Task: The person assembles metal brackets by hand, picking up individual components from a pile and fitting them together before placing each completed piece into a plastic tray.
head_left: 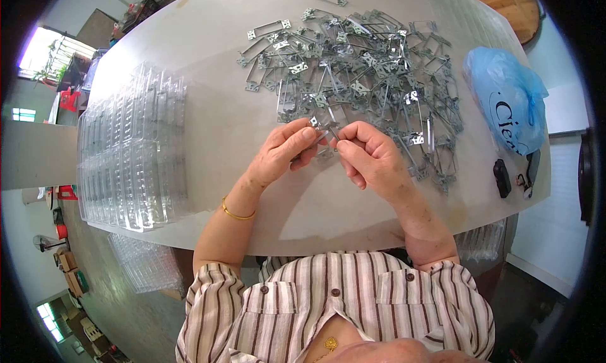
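"Over the middle of the worktop, short of the pile, both forearms reach in from the near edge and angle towards each other. Can you see how the hands are set?"

"The left hand is turned inward, its fingers curled and the thumb laid along them, clamped on a small metal bracket. The bracket's bright end pokes out past the fingertips, towards the far edge."

"And the right hand?"

"Bent at the knuckles, thumb pressed to the forefinger on a thin strip of metal, the other fingers folded beneath. I can't tell from here whether the strip belongs to the same bracket. The hands are very near each other, with the metal between them."

"The left wrist looks fairly straight, a gold bangle just below it."

"Yes, and both elbows are bent, down by the near edge, beside the striped shirt."

"What lies about them?"

"A tangled pile of brackets just beyond the fingertips, spreading towards the far edge. Clear plastic trays are stacked along the left edge. A blue bag sits by the right edge, with a small black object nearer the near right corner."
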Demonstrator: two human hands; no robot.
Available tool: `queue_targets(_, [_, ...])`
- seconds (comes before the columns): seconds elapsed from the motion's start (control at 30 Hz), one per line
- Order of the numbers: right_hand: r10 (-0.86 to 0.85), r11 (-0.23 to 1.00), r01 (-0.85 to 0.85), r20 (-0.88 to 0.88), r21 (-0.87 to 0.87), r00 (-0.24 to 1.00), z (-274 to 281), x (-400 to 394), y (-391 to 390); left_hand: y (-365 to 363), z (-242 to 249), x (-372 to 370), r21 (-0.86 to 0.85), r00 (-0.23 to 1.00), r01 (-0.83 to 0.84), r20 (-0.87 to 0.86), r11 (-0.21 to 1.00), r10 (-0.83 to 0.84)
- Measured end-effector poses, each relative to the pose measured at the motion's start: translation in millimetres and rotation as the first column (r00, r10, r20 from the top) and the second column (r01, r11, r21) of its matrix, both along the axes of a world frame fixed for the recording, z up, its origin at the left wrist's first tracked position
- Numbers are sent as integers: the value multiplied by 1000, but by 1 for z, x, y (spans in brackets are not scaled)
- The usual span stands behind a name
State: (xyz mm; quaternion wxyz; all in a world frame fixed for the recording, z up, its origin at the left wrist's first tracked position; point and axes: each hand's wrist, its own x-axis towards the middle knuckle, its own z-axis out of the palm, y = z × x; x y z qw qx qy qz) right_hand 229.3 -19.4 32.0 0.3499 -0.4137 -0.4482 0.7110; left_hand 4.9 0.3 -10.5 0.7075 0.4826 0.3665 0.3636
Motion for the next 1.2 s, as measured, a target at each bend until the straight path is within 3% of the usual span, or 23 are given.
queue_targets(0.07, [-8,1000,8,40,1,999,3,0,0,0,1,-1,89,997,45,-59,995,-40])
queue_targets(0.27, [4,1000,-5,46,20,999,1,0,1,-1,1,-1,139,988,91,-140,986,-71])
queue_targets(0.6, [8,1000,-8,23,-9,1000,5,1,1,-1,2,-2,167,992,91,-101,982,-74])
queue_targets(0.8, [39,999,-40,69,7,997,4,10,6,0,-2,-3,195,998,-2,-67,981,16])
queue_targets(1.0, [-209,971,215,-64,105,976,-4,8,8,-5,-2,4,248,999,-40,0,968,41])
queue_targets(1.1, [-205,967,217,-93,136,974,-7,6,7,-7,4,5,301,996,-59,-49,952,77])
queue_targets(1.17, [-186,970,194,-66,149,980,-8,5,5,-3,6,3,490,967,72,-246,869,59])
queue_targets(1.2, [-185,970,193,-66,149,980,-7,6,5,-2,6,4,489,968,72,-246,869,59])
